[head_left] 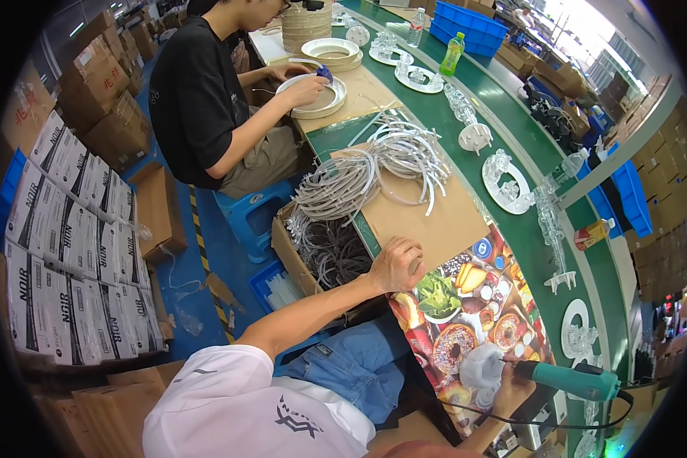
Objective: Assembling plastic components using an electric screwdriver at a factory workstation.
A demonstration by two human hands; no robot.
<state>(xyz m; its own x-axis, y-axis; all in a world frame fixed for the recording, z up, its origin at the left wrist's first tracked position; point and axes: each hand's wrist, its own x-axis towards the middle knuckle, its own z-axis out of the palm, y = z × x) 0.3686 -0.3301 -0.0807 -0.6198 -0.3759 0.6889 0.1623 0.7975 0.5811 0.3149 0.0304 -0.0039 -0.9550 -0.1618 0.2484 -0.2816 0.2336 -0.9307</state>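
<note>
My left hand [398, 265] is raised at the near edge of a brown cardboard sheet [427, 221], its fingers curled in. Whether anything small is inside them I cannot make out. Low on the right, my right hand [513, 391] is closed around the black front part of a teal corded power tool [576, 379]. Against that end is a whitish round plastic piece [482, 366], partly covered by the hand. Beneath them lies a mat printed with food pictures [465, 305]. A bundle of clear-white tubing [351, 179] is heaped beyond my left hand.
A green conveyor [473, 164] on the right carries clear plastic assemblies on white discs [505, 183]. A box of tubing [324, 252] stands left of the bench. Farther up, a seated person [198, 99] handles a white ring [320, 99]. The tool's black cord [557, 424] loops near my right forearm.
</note>
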